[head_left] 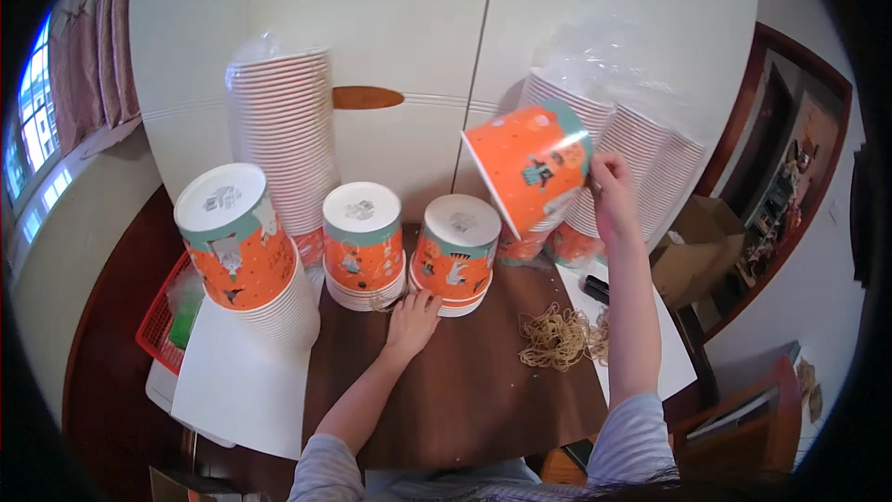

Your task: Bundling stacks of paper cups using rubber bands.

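My right hand [613,193] is closed on the green base end of an orange paper bucket [534,163]. That bucket is tilted in the air, its white-rimmed mouth toward the left. Below and to the left, my left hand [414,321] lies with fingers stretched out against the lower rims of a short upside-down stack of matching buckets [455,256]. A thin tan strand [381,303] shows beside its thumb; whether the hand holds it, I cannot tell. Just left stands another short upside-down stack [362,246].
A taller upside-down bucket stack [237,251] stands at the left. Plastic-wrapped bucket stacks rise behind it [283,130] and at the back right [641,153]. A tangle of tan rubber bands [556,339] and a black object [596,289] lie at right. A cardboard box [701,246] sits beyond.
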### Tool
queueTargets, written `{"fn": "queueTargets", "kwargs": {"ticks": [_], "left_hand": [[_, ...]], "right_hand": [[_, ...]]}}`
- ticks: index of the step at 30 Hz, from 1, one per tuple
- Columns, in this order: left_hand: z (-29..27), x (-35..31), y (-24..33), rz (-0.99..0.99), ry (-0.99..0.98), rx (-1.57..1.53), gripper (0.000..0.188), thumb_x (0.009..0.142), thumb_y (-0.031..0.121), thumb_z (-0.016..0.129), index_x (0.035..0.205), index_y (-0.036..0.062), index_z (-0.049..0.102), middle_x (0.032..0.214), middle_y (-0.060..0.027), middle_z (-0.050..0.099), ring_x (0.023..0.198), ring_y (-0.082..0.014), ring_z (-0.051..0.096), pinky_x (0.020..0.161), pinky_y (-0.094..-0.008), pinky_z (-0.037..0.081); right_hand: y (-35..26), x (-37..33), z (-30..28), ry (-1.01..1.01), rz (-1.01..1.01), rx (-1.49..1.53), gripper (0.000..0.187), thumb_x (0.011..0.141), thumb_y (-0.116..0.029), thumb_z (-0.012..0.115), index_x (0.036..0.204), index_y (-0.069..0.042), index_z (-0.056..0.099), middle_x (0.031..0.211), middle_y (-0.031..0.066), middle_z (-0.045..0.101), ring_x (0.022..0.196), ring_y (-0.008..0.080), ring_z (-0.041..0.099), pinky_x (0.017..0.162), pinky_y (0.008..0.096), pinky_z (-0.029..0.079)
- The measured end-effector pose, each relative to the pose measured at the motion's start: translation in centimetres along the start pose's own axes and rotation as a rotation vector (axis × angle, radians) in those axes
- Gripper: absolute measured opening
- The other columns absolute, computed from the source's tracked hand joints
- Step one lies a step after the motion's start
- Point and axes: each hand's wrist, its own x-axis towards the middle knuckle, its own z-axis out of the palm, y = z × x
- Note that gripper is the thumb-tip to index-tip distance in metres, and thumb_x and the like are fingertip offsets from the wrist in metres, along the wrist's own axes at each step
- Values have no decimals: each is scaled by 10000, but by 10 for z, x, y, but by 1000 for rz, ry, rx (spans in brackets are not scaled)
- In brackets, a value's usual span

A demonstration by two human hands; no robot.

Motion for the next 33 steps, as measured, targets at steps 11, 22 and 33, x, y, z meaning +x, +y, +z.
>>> {"fn": "queueTargets", "kwargs": {"ticks": [11,22,33], "left_hand": [[28,39,-2,-156,-38,41,208,743,145,546,936,70,531,878,-83,507,833,-254,521,638,-391,439],[-24,-11,10,-809,-164,-1606,337,914,274,388,1137,47,500,1042,-54,563,951,-132,533,819,-296,432],[-21,-51,26,-831,-252,-1477,261,813,37,517,1073,14,521,855,-2,588,736,-76,524,665,-220,419]], "right_hand": [[42,-119,-58,195,755,551,341,867,-224,483,1146,-28,492,1113,139,550,1003,262,538,884,412,429],[151,-178,-45,145,751,853,212,897,-264,448,994,-85,508,1020,49,576,931,180,558,813,353,449],[178,-203,-31,236,707,765,131,886,-235,484,860,-108,465,925,25,564,884,161,562,802,356,465]]}}
